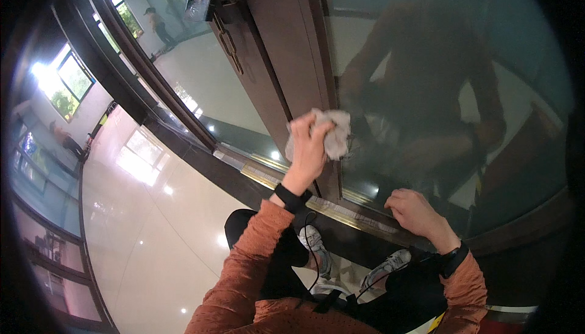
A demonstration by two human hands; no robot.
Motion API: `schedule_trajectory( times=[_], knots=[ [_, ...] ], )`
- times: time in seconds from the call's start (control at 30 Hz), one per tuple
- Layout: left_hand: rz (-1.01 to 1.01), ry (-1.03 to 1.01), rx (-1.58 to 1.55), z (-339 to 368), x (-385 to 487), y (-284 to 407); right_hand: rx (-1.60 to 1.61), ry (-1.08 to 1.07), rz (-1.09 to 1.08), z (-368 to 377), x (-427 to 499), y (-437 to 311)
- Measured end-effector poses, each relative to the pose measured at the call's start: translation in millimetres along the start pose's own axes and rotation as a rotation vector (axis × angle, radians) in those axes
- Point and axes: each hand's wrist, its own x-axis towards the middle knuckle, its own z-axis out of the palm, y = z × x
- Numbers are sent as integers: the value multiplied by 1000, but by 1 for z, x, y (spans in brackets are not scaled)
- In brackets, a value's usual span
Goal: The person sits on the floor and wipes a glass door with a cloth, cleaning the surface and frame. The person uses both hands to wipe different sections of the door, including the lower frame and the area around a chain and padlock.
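Observation:
A crumpled whitish cloth (338, 135) is under the fingers of my left hand (309, 144). The hand presses it against the brown door frame (315, 83), where the frame meets the dark glass pane (411, 105). My right hand (418, 213) is loosely curled in front of the lower part of that glass. I see nothing held in it, though its palm side is hidden. Both wrists wear black bands. The glass carries a dark reflection of a crouching body with both arms out.
A padlock (200, 9) and a rusty chain (227, 44) hang on the door at upper left. A gold-edged sill (338, 210) runs along the bottom. Glossy floor tiles (183, 229) spread to the left. Black cables (315, 261) hang by my shoes. A person (66, 140) stands far off.

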Motion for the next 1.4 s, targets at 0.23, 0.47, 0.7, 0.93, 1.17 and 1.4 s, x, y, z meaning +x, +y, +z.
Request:
schedule_trajectory(
  times=[0.23, 0.47, 0.7, 0.93, 1.17, 1.4],
  knots=[
    [161, 406, 68, -45, 205, -4, -8, 27, -28, 0, 4, -1],
    [23, 271, 30, -5, 73, -2, 44, 109, -42, -5, 2, -12],
    [-830, -242, -509, 20, -113, 45, 137, 25, 80, 4, 12, -31],
    [-1269, -235, -1247, -2, -102, 120, 310, 38, -46, 33, 36, -72],
    [-775, -747, -940, -84, -53, 72, 263, 186, -119, 36, 58, -101],
    [-628, -438, -342, -130, -33, -18, -271, 502, -276, -19, 136, -147]
  ],
)
